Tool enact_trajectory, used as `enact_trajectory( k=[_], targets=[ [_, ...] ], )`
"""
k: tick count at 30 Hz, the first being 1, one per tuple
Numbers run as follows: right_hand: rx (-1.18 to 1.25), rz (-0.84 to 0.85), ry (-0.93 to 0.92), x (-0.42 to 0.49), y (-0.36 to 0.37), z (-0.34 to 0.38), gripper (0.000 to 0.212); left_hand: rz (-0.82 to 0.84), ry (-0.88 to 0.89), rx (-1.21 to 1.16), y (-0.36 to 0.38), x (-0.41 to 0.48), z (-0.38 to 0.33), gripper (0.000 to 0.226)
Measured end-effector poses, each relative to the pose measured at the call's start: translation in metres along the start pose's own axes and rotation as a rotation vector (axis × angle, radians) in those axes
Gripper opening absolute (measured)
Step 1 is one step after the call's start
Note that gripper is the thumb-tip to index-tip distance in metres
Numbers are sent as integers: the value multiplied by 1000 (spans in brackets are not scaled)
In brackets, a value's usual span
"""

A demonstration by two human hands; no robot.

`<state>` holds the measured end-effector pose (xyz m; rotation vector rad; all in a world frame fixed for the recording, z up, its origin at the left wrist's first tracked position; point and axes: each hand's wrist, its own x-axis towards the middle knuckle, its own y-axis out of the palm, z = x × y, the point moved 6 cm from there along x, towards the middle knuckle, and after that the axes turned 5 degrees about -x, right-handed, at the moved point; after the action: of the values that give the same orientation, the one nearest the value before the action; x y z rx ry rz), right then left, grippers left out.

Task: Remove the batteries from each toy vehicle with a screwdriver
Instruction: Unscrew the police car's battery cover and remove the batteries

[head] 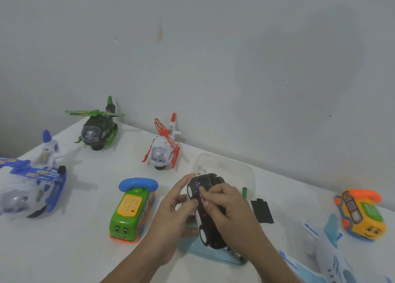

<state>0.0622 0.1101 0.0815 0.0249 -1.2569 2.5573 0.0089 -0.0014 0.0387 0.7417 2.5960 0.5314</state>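
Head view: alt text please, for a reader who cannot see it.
Two hands work on an upturned black-and-white toy car above a white table: the left hand grips it, the right hand pinches what looks like a battery in its underside. A black cover lies beside it; three toy helicopters stand behind.

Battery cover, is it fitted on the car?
No, the black cover lies on the table, apart from the upturned car.

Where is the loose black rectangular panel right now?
Head view: the black panel lies flat on the white table just right of the right hand, below the small green cylinder, with the yellow phone toy farther right.
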Motion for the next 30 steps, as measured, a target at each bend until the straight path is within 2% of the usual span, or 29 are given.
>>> enact_trajectory(
  k=[5,8,9,11,13,15,18,21,24,26,30],
  targets=[
    [275,183,97,30,-29,2,24,-67,-11,-22,-8,5,1,50],
    [461,91,195,59,-51,-17,20,-101,-11,-17,-13,3,0,50],
    [437,57,233,69,-53,-28,19,-109,-11,-17,-14,2,0,50],
    [235,71,321,86,-46,-55,17,-125,-10,-9,-17,0,2,50],
    [2,198,398,95,-27,-75,19,-148,-3,14,-19,-1,3,50],
    [-118,327,428,99,-10,-83,25,-162,-2,32,-22,-2,4,50],
    [-166,402,387,102,9,-80,31,-177,-16,31,-24,-3,7,52],
    [-192,344,343,108,17,-79,30,-183,-18,51,-24,-4,7,52],
    [-167,314,402,106,18,-79,32,-180,-22,48,-24,-6,7,52],
    [-232,312,385,108,20,-77,34,-178,-25,43,-23,-6,7,52],
    [-214,267,352,112,29,-81,25,-164,-26,41,-21,-8,7,52]
  ],
)
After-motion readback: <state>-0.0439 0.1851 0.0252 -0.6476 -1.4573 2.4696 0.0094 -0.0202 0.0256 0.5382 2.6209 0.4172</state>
